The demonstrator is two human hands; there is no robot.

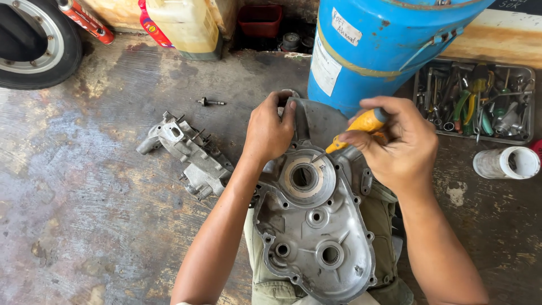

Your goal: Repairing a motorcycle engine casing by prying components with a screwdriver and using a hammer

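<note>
From the head camera, the floor [84, 186] is grey concrete, stained and scratched. It looks like a workshop. A black tyre [34, 42] sits at the top left corner. A pale jug [186, 25] stands at the top, with a red box [259, 20] beside it. One big blue drum [384, 45] stands at the top right. Next to it is one tray [529, 104] full of many tools. One white cup [506, 162] lies just below the tray.

One grey metal cover [316, 237] rests on the person's lap. It has several round holes. The left hand [270, 131] is curled around the cover's top edge, holding it steady. The right hand [395, 144] is closed around one screwdriver [355, 129] with a yellow handle. Its tip touches the ring around the biggest hole.

One more metal part [189, 155] lies on the floor to the left, near the left arm. One small bolt [208, 102] lies above it, well apart.
</note>
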